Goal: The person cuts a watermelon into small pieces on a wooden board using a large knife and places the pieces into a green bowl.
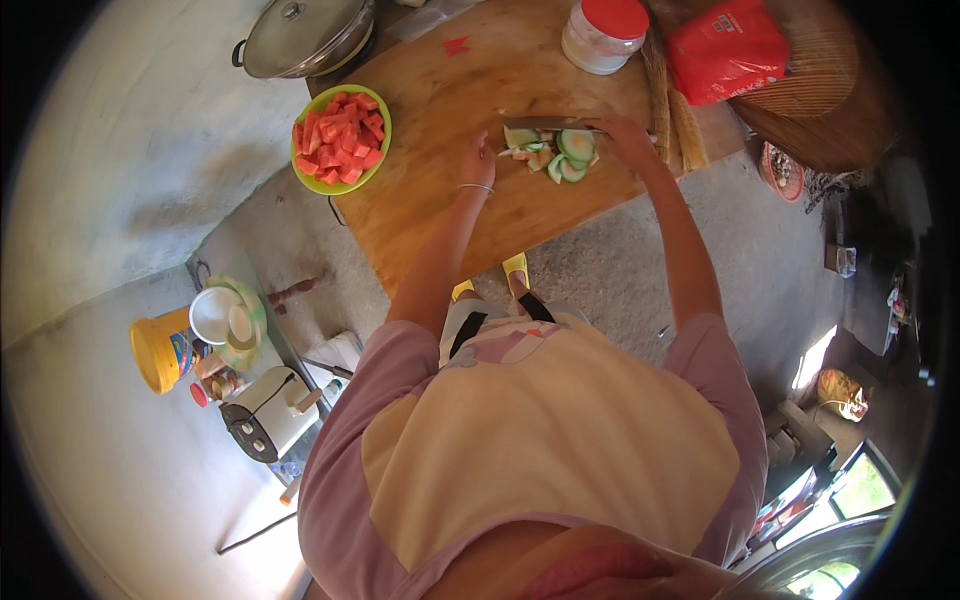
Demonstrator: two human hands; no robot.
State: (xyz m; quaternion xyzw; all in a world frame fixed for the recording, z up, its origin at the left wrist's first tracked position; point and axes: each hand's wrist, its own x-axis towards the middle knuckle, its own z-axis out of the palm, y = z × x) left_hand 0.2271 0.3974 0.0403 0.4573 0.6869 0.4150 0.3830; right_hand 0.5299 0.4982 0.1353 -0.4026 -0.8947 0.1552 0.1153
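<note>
My right hand [624, 140] is closed around the handle end of a knife [546, 123], whose long blade lies flat-looking just beyond a pile of watermelon rind pieces [574, 147]. The rinds, green and pale, rest on a wooden board or tabletop [420, 112]. To the left of the pile is my left hand [480, 154], with a bracelet at the wrist; its fingers are partly curled and hold nothing that I can see. A lime-green bowl [307, 180] filled with red watermelon chunks [343, 139] stands at the left edge.
A lidded pan [300, 37] stands at the back left. Toward the back right are a red-lidded jar [604, 37], a red plastic bag [727, 52] and a straw brush [684, 131]. A pink basket [781, 172] stands beyond the table's right side.
</note>
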